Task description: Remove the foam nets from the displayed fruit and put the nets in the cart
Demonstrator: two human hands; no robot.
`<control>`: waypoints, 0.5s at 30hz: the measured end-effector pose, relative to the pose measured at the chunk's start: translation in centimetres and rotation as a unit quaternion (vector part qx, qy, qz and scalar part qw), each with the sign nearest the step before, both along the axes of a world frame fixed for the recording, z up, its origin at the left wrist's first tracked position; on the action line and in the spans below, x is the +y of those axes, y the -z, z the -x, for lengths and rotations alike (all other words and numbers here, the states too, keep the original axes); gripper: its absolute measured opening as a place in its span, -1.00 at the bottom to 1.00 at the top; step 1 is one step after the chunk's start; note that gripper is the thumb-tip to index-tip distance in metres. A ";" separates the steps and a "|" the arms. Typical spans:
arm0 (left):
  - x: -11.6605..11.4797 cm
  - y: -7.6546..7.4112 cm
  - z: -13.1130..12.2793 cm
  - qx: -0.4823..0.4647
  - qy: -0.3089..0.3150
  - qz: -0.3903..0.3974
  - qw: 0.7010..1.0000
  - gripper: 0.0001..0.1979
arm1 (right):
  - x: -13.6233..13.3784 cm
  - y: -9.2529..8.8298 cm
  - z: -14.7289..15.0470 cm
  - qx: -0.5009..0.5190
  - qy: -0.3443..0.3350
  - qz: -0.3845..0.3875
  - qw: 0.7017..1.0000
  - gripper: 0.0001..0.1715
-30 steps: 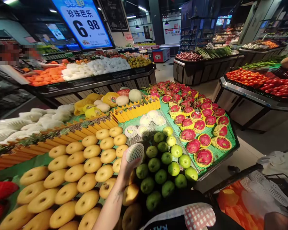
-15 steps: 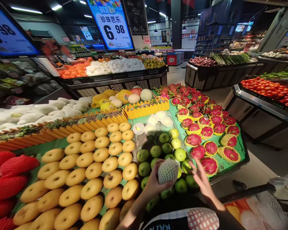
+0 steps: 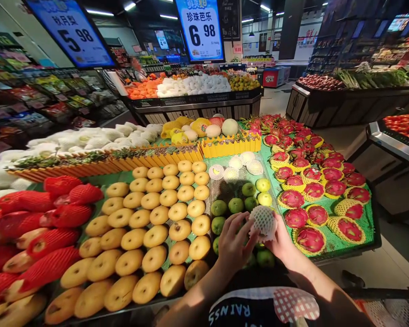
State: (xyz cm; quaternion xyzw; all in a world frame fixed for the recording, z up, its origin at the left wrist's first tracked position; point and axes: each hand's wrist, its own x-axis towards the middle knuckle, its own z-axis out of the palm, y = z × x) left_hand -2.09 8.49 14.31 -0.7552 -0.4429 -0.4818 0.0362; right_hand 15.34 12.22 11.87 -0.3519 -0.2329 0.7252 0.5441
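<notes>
Right, we are holding one netted fruit (image 3: 263,221) in both hands, just above the near end of the guavas (image 3: 236,205). Left hand (image 3: 233,243) is gripping its left side, fingers (image 3: 240,223) half curled and thumb pressing on the net. Right hand (image 3: 283,244) is cupping it from below and from the right; its fingertips are hiding behind the fruit, so we are not seeing how far they are wrapping. The net is white foam and is covering the skin, so we are not telling the kind.

The guavas are lying bare in the middle bay of the stand (image 3: 371,238); more white-netted pieces (image 3: 238,163) are sitting at the far end of that bay, well apart from our hands. Pears (image 3: 157,218) are lying in rows in the bay just left of the guavas; dragon fruit (image 3: 310,213) are sitting in yellow nets on a green mat just right of them; red-netted fruit (image 3: 54,218) are piling at the far left.

A yellow fence (image 3: 230,145) is running across the back of the bays, with melons (image 3: 221,129) resting behind it. A 6.98 sign (image 3: 200,29) is hanging overhead; a 5.98 sign (image 3: 71,32) is hanging to its left. Both our forearms are coming in bare from the bottom edge, over a dark apron (image 3: 245,311).
</notes>
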 end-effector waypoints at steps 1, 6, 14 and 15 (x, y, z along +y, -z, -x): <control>0.0 -0.2 0.0 0.019 0.014 -0.034 0.999 -0.59 | 0.5 -0.2 0.2 0.015 -0.016 0.020 1.000 -0.44; 0.2 -0.4 0.0 0.094 0.045 -0.029 0.994 -0.65 | 1.5 -1.0 0.7 0.071 -0.023 0.065 0.995 -0.51; 0.8 0.6 -0.2 0.119 0.018 -0.007 0.993 -0.52 | 1.1 -0.9 1.0 0.104 -0.019 0.086 0.991 -0.51; 0.9 0.7 -0.2 0.117 0.010 0.003 0.993 -0.48 | 1.0 -0.7 1.2 0.104 -0.014 0.089 0.990 -0.53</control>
